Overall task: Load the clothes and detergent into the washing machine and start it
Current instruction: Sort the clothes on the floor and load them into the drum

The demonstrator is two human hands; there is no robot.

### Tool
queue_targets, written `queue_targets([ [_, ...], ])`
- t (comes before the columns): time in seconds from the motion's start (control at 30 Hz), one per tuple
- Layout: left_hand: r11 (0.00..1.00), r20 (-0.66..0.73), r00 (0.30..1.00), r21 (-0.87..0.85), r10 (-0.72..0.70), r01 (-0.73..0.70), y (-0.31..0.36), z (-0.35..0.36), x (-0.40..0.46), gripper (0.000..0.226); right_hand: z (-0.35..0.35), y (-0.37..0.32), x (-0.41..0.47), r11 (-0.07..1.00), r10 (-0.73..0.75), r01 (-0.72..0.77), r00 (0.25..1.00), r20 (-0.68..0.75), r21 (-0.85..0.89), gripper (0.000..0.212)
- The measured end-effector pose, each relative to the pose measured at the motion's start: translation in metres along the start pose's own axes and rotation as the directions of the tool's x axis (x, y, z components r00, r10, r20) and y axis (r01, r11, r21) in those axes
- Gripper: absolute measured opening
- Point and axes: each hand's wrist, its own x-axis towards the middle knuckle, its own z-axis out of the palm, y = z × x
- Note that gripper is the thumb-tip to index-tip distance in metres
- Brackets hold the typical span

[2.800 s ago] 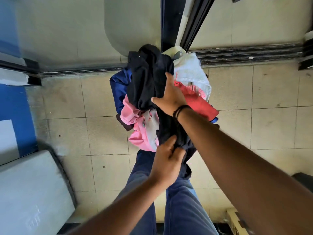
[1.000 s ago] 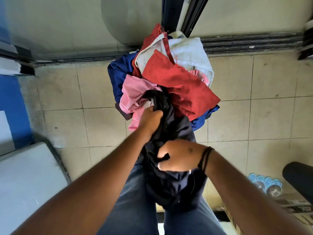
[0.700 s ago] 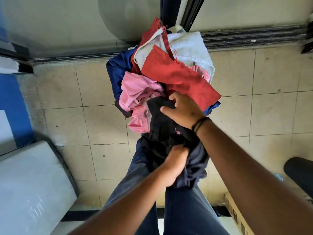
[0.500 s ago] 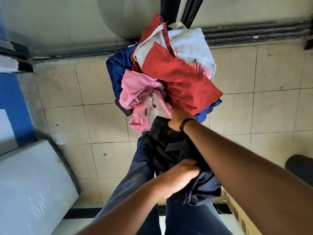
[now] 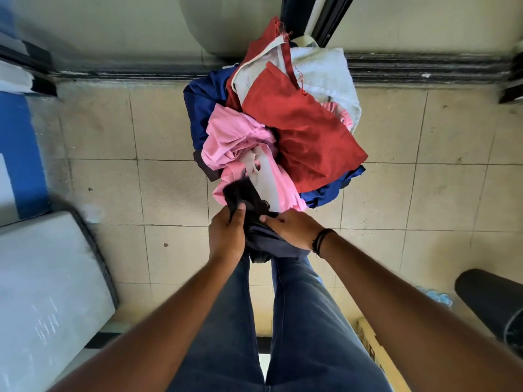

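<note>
A heap of clothes sits on the tiled floor ahead of me: a red cloth (image 5: 302, 131), a pink garment (image 5: 235, 140), a white towel (image 5: 322, 75) and a dark blue piece (image 5: 201, 108). I hold a bundled black garment (image 5: 243, 196) just in front of the heap, above my legs. My left hand (image 5: 226, 236) grips its left side, thumb on top. My right hand (image 5: 291, 230), with a black wristband, grips its right side. Most of the bundle is hidden between my hands. No detergent is in view.
A white, dark-rimmed appliance lid or top (image 5: 42, 292) lies at the lower left. A blue and white wall panel (image 5: 19, 154) stands at the left. A sliding door track (image 5: 424, 69) runs behind the heap. A black rounded object (image 5: 489, 301) and a cardboard box (image 5: 376, 349) are at the lower right.
The black garment has been gathered from a long hanging piece into a small bundle. Both hands have come together on it, close in front of the heap.
</note>
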Motion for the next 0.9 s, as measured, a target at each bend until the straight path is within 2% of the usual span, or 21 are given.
queue_targets([
  [0.07, 0.998, -0.064, 0.996, 0.038, 0.054, -0.052, 0.002, -0.01, -0.014, 0.029, -0.01, -0.016, -0.025, 0.994, -0.109, 0.106, 0.977, -0.184, -0.028, 0.058],
  [0.13, 0.994, -0.08, 0.995, 0.096, 0.053, -0.045, 0.002, -0.024, -0.03, 0.029, -0.021, -0.035, -0.051, 0.973, -0.231, 0.224, 0.923, -0.308, -0.056, 0.058],
  [0.2, 0.99, -0.043, 0.999, 0.139, -0.002, 0.008, -0.003, -0.04, -0.049, 0.027, -0.034, -0.055, -0.084, 0.941, -0.338, 0.325, 0.89, -0.306, -0.096, 0.053],
  [0.27, 0.986, 0.026, 0.998, 0.161, -0.055, 0.05, -0.001, -0.055, -0.071, 0.014, -0.043, -0.064, -0.108, 0.918, -0.395, 0.368, 0.88, -0.265, -0.147, 0.039],
  [0.37, 0.978, 0.033, 0.998, 0.204, -0.047, 0.039, 0.011, -0.081, -0.104, 0.007, -0.045, -0.063, -0.137, 0.887, -0.386, 0.312, 0.905, -0.177, -0.34, 0.024],
  [0.43, 0.984, 0.024, 1.0, 0.177, 0.006, -0.01, 0.021, -0.095, -0.119, 0.008, -0.048, -0.054, -0.153, 0.856, -0.335, 0.221, 0.925, -0.177, -0.467, 0.028],
  [0.57, 0.992, -0.029, 0.992, 0.029, 0.123, -0.122, 0.036, -0.115, -0.149, 0.03, -0.051, -0.052, -0.185, 0.875, -0.442, 0.308, 0.823, -0.357, -0.374, 0.053],
  [0.7, 0.954, 0.015, 0.961, -0.123, 0.276, -0.272, 0.035, -0.126, -0.169, 0.014, -0.038, -0.056, -0.2, 0.886, -0.402, 0.278, 0.859, -0.316, -0.371, 0.067],
  [0.77, 0.909, 0.023, 0.925, -0.196, 0.378, -0.367, 0.033, -0.132, -0.18, 0.013, -0.026, -0.068, -0.209, 0.871, -0.462, 0.345, 0.818, -0.342, -0.35, 0.072],
  [0.83, 0.843, -0.003, 0.872, -0.255, 0.49, -0.474, 0.033, -0.14, -0.201, 0.009, -0.004, -0.089, -0.222, 0.827, -0.551, 0.464, 0.781, -0.293, -0.318, 0.075],
  [0.9, 0.798, 0.02, 0.834, -0.302, 0.552, -0.521, 0.029, -0.147, -0.22, 0.018, 0.02, -0.108, -0.231, 0.805, -0.593, 0.551, 0.763, -0.257, -0.22, 0.065],
])
